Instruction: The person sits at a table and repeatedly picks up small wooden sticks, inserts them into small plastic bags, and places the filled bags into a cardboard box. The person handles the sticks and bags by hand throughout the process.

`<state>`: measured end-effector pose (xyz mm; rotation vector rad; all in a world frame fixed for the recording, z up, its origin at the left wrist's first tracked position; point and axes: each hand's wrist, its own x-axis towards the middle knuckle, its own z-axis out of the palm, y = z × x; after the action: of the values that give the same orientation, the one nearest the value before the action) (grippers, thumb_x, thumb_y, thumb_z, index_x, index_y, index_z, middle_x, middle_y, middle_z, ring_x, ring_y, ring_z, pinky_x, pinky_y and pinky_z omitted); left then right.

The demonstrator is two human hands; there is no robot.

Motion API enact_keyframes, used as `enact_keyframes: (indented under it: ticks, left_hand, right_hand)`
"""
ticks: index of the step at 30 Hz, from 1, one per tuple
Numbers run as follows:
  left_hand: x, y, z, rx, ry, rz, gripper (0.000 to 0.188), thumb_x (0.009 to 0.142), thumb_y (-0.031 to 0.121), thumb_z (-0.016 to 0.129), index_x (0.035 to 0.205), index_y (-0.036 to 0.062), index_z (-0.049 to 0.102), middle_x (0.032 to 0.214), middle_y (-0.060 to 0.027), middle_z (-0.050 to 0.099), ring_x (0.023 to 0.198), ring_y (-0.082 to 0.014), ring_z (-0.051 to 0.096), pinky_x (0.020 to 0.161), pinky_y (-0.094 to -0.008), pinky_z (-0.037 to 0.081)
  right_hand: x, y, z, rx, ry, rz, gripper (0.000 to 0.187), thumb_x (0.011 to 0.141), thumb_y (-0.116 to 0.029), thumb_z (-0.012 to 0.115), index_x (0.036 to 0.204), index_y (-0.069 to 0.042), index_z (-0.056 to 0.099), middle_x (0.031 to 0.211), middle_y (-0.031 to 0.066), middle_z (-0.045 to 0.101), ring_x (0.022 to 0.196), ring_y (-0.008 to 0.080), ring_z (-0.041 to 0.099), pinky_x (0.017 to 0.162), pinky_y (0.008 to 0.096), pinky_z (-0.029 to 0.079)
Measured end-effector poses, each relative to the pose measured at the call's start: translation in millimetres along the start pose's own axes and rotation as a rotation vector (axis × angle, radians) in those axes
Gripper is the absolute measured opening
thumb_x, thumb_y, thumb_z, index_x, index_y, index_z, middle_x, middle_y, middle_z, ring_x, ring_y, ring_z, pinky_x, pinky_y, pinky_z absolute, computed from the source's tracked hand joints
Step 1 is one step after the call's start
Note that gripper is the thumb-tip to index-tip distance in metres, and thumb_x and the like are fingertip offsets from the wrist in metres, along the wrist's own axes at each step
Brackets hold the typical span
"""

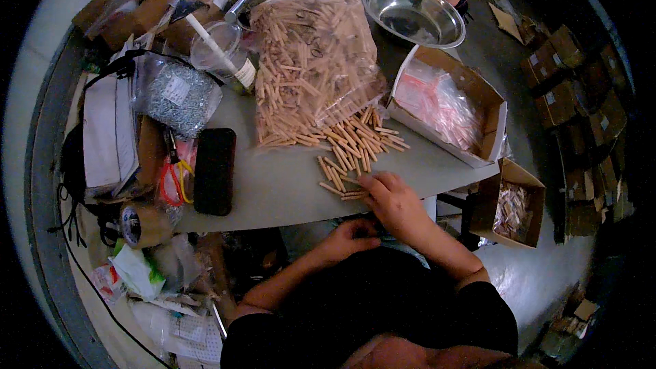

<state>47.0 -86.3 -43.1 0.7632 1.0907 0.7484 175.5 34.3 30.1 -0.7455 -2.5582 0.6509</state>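
Many short wooden dowels point(348, 147) spill from the mouth of a large clear plastic bag point(307, 61), which is full of more dowels. At the table's front edge, my right hand point(391, 203) has its fingers bent down and closed on dowels of a small group point(333, 174) lying apart from the pile. How many it grips is hidden. My left hand point(350, 236) is just below the edge, near my lap, its fingers curled in; whatever they hold cannot be made out.
An open box of clear plastic bags point(441, 99) and a steel bowl point(415, 14) stand right. Below the edge hangs a carton of small packs point(512, 208). Leftward are a black phone point(214, 172), scissors point(176, 181), a bag of screws point(179, 96), tape point(145, 225) and a plastic cup point(217, 48).
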Motion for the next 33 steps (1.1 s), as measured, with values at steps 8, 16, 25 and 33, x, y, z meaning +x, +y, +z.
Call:
enact_keyframes:
  ticks: [8,16,25,33]
  left_hand:
    - [3.3,-5.6,1.4,-0.217,0.001,0.039,0.019,0.083,0.017,0.072,0.095,0.0079,0.061,0.09,0.0001,0.06,0.086,-0.0109,0.054,0.079,-0.0263,0.043]
    - [14.3,-4.9,6.4,-0.723,-0.117,0.028,0.016,0.085,0.013,0.068,0.097,0.0081,0.059,0.087,-0.0011,0.058,0.082,-0.0143,0.056,0.075,-0.0276,0.046]
    - [10.4,1.4,-2.9,-0.974,-0.256,-0.111,0.016,0.086,0.012,0.067,0.098,0.0105,0.056,0.085,-0.0002,0.057,0.08,-0.0136,0.057,0.071,-0.0283,0.047]
    - [10.5,1.0,5.3,-0.404,-0.125,0.137,0.028,0.081,0.01,0.073,0.103,0.0095,0.056,0.09,0.0024,0.055,0.084,-0.0096,0.053,0.075,-0.0249,0.044]
  right_hand:
    - [5.8,15.2,-4.5,0.127,-0.039,0.008,0.025,0.078,-0.001,0.061,0.102,-0.005,0.067,0.103,0.0154,0.055,0.092,0.0346,0.059,0.078,0.0389,0.051]
    - [-4.3,17.5,-20.6,0.087,-0.127,-0.075,0.03,0.074,-0.003,0.061,0.101,-0.01,0.071,0.101,0.0148,0.058,0.095,0.033,0.059,0.079,0.0395,0.051]
    - [3.5,14.8,-15.3,0.124,-0.264,-0.219,0.031,0.072,-0.005,0.062,0.101,-0.01,0.069,0.104,0.0147,0.06,0.098,0.0333,0.059,0.083,0.0391,0.05]
    - [-1.9,9.7,-41.7,0.554,-0.428,-0.052,0.028,0.076,-0.003,0.068,0.104,-0.007,0.067,0.103,0.0138,0.061,0.095,0.0314,0.061,0.083,0.0368,0.05]
